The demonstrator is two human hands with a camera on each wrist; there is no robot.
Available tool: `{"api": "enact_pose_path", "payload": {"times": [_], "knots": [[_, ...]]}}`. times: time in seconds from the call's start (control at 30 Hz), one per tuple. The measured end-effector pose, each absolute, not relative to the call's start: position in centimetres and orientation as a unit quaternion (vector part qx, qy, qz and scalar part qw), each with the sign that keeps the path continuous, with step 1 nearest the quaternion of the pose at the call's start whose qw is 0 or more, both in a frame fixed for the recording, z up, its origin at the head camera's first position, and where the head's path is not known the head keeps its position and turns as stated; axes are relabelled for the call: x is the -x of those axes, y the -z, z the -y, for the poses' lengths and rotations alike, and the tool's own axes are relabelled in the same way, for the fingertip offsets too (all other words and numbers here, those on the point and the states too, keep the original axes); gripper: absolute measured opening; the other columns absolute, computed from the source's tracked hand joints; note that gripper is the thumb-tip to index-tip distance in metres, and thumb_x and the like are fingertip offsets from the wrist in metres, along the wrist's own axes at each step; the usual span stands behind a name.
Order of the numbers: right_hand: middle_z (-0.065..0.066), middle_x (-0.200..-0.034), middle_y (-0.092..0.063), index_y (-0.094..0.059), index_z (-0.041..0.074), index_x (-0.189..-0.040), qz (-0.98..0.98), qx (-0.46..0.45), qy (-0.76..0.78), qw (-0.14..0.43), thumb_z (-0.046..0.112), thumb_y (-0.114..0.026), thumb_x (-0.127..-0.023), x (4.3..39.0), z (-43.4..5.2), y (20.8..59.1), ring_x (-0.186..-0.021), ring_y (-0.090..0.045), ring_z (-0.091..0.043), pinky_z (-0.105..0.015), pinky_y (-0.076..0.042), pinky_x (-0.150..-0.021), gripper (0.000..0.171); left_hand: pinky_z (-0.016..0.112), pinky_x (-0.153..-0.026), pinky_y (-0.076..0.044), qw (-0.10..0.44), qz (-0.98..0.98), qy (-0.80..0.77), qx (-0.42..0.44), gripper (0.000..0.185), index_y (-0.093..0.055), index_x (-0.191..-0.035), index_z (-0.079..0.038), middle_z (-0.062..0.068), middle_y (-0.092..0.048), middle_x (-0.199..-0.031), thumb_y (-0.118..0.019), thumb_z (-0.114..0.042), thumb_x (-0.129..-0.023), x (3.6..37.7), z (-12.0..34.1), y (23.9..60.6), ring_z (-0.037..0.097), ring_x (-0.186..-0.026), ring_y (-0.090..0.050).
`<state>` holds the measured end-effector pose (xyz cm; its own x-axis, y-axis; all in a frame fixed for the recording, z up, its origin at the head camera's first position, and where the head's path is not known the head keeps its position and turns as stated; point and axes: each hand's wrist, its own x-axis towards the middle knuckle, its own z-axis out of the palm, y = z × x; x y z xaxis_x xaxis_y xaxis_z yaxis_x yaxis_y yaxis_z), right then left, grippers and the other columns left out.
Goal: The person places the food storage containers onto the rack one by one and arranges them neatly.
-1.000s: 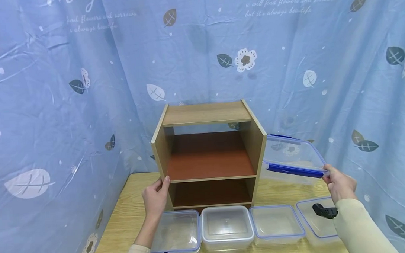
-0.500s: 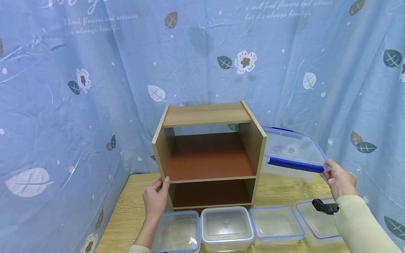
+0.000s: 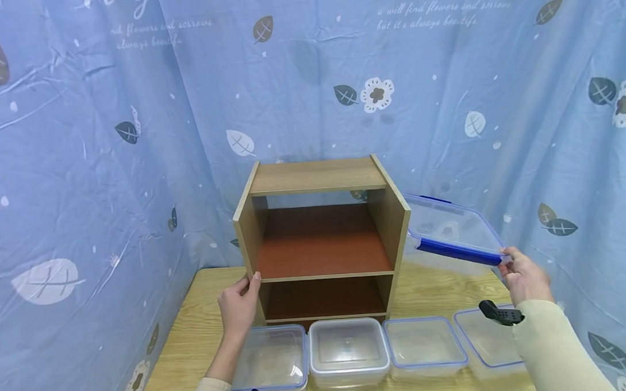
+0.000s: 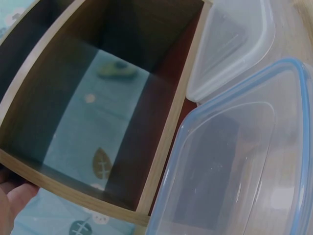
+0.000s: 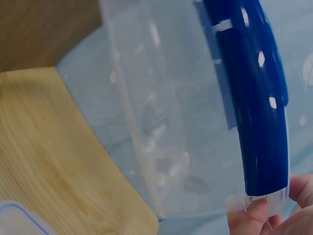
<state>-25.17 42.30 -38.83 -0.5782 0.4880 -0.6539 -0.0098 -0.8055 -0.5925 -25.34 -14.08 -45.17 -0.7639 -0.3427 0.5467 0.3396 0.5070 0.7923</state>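
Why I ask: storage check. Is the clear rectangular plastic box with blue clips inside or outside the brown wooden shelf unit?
Out: the right hand grips the box outside the shelf unit, past its side panel.

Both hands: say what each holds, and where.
The right hand grips a clear lidded container by its near right corner, beside a blue clasp. The left hand holds the wooden shelf unit by the front edge of its left panel.

Blue leaf-printed curtain (image 3: 300,115) — yellowish wooden table (image 3: 193,332) below.
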Motion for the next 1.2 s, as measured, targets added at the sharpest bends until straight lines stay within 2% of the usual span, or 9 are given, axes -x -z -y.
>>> {"api": "enact_pose_path", "payload": {"times": [0.17, 0.27, 0.37, 0.5, 0.63, 0.8, 0.93, 1.1, 1.2], "knots": [[0.001, -0.07, -0.056, -0.061, 0.014, -0.087, 0.242, 0.438, -0.854, 0.146, 0.003, -0.081, -0.076, 24.9, -42.2, 40.1, -0.069, -0.059, -0.007, -0.019, -0.054, -0.06, 0.025, 0.01, -0.057, -0.046, 0.34, 0.799, 0.496, -0.004, 0.02, -0.08, -0.086, -0.01, 0.008, -0.077, -0.081, -0.071, -0.028, -0.089, 25.4, 14.0, 45.3, -0.012, -0.068, -0.06], [0.0, -0.065, -0.058, -0.062, 0.009, -0.073, 0.232, 0.437, -0.856, 0.15, 0.001, -0.08, -0.076, 24.6, -42.3, 40.6, -0.063, -0.059, -0.008, -0.02, -0.054, -0.056, 0.02, 0.011, -0.056, -0.046, 0.336, 0.802, 0.494, -0.005, 0.021, -0.08, -0.086, -0.011, 0.008, -0.077, -0.082, -0.071, -0.029, -0.089, 25.4, 13.9, 45.3, -0.006, -0.068, -0.063], [-0.001, -0.061, -0.057, -0.06, 0.006, -0.066, 0.232, 0.43, -0.859, 0.153, 0.0, -0.077, -0.078, 24.4, -42.3, 40.9, -0.058, -0.056, -0.008, -0.019, -0.052, -0.053, 0.022, 0.011, -0.056, -0.045, 0.334, 0.806, 0.488, -0.008, 0.022, -0.08, -0.084, -0.011, 0.009, -0.077, -0.08, -0.071, -0.029, -0.089, 25.4, 13.8, 45.5, 0.001, -0.067, -0.064], [0.001, -0.065, -0.054, -0.061, 0.01, -0.083, 0.226, 0.427, -0.861, 0.161, 0.001, -0.079, -0.077, 24.5, -42.0, 41.0, -0.062, -0.053, -0.006, -0.018, -0.051, -0.055, 0.021, 0.012, -0.055, -0.044, 0.337, 0.806, 0.487, -0.014, 0.022, -0.08, -0.084, -0.011, 0.009, -0.077, -0.079, -0.071, -0.03, -0.089, 25.4, 13.8, 45.5, 0.001, -0.065, -0.063], [0.003, -0.076, -0.055, -0.057, 0.016, -0.102, 0.208, 0.437, -0.857, 0.176, 0.004, -0.084, -0.072, 24.5, -41.6, 41.3, -0.072, -0.055, -0.004, -0.016, -0.052, -0.061, 0.042, 0.012, -0.054, -0.043, 0.342, 0.804, 0.487, -0.014, 0.021, -0.08, -0.083, -0.011, 0.008, -0.077, -0.079, -0.071, -0.03, -0.089, 25.4, 13.9, 45.4, -0.006, -0.062, -0.059], [0.008, -0.092, -0.052, -0.054, 0.019, -0.107, 0.181, 0.442, -0.856, 0.196, 0.003, -0.086, -0.068, 24.3, -41.7, 41.3, -0.085, -0.055, -0.002, -0.017, -0.054, -0.065, 0.053, 0.011, -0.054, -0.043, 0.344, 0.804, 0.485, -0.014, 0.021, -0.08, -0.083, -0.011, 0.008, -0.076, -0.077, -0.071, -0.03, -0.089, 25.5, 13.9, 45.6, -0.014, -0.061, -0.055], [0.01, -0.105, -0.045, -0.049, 0.02, -0.11, 0.186, 0.433, -0.856, 0.212, -0.001, -0.084, -0.069, 24.7, -41.7, 41.3, -0.093, -0.05, -0.003, -0.016, -0.053, -0.065, 0.058, 0.01, -0.055, -0.043, 0.34, 0.802, 0.491, -0.017, 0.022, -0.08, -0.085, -0.01, 0.01, -0.077, -0.081, -0.071, -0.029, -0.089, 25.5, 13.8, 45.7, -0.017, -0.062, -0.054], [0.007, -0.105, -0.044, -0.049, 0.017, -0.107, 0.221, 0.416, -0.848, 0.241, -0.007, -0.082, -0.07, 25.4, -41.4, 42.7, -0.094, -0.046, -0.006, -0.016, -0.053, -0.065, 0.055, 0.008, -0.056, -0.043, 0.347, 0.798, 0.492, -0.015, 0.022, -0.08, -0.088, -0.008, 0.013, -0.076, -0.087, -0.071, -0.029, -0.089, 25.7, 13.9, 45.7, -0.023, -0.065, -0.052], [0.006, -0.098, -0.05, -0.053, 0.016, -0.105, 0.237, 0.42, -0.841, 0.245, -0.007, -0.081, -0.07, 25.3, -41.2, 43.8, -0.09, -0.048, -0.006, -0.015, -0.053, -0.066, 0.05, 0.007, -0.056, -0.042, 0.349, 0.802, 0.485, -0.014, 0.022, -0.08, -0.089, -0.008, 0.013, -0.076, -0.086, -0.071, -0.028, -0.089, 25.7, 13.9, 45.7, -0.024, -0.066, -0.051]]}}
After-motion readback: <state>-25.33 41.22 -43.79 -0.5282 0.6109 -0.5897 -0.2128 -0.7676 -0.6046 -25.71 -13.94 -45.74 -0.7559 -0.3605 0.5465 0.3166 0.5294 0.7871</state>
